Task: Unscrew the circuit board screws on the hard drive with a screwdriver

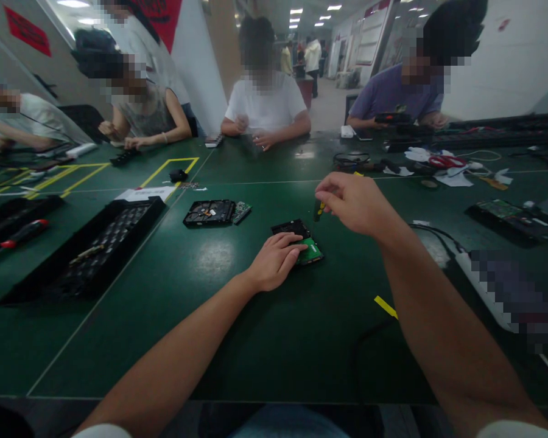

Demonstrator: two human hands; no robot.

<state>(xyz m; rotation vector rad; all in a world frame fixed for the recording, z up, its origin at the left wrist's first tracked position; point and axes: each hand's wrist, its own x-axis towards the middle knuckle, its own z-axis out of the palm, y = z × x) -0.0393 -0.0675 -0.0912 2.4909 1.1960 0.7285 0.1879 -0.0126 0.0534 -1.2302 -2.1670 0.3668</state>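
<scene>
My left hand (275, 260) lies on a small black hard drive (293, 230) with a green circuit board (311, 251), fingers pressed on it and holding it down on the green table (210, 316). Above and to the right, my right hand (354, 201) is closed in a pinch on a small yellow-and-black screwdriver (318, 211) that points down toward the drive. A second opened hard drive (210, 213) with a loose board (242, 212) lies further left.
A long black tray (86, 252) of parts sits at left, a red-handled tool (25, 233) beyond it. A white power strip (488, 286) and cable lie at right, another drive (506, 216) behind. Several people work across the table.
</scene>
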